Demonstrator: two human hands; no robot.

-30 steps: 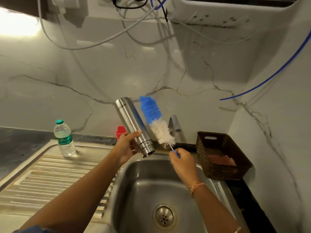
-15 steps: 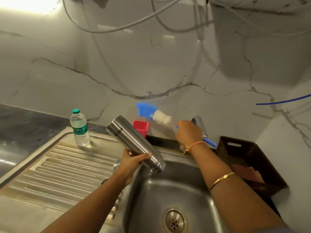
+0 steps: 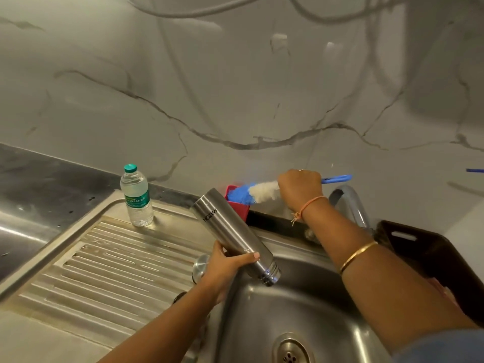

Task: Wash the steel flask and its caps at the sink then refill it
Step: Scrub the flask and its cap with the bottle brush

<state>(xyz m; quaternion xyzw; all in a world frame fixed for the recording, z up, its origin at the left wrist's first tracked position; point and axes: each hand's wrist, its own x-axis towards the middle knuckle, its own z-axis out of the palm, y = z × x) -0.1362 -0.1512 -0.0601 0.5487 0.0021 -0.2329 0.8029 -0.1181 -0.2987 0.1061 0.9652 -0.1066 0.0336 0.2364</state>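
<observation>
Marbled wall is rising behind the sink point(image 3: 301, 307), its basin lying open below. Our left grip point(image 3: 225, 268) is curling round the flask point(image 3: 230, 231), tilting its mouth down over the basin's left rim. Our right grip point(image 3: 300, 189) is closing round the brush point(image 3: 262, 193), blue bristles meeting the red cup point(image 3: 238, 206) by the back edge. One cap point(image 3: 199, 265) is lying on the drainboard point(image 3: 104, 271) beside our left grip.

The steel surface point(image 3: 104, 271) is a ribbed draining board beside a sink basin point(image 3: 327, 310). A plastic water bottle point(image 3: 136, 197) stands upright near its back edge. A steel cap point(image 3: 200, 267) lies by the basin rim.
</observation>
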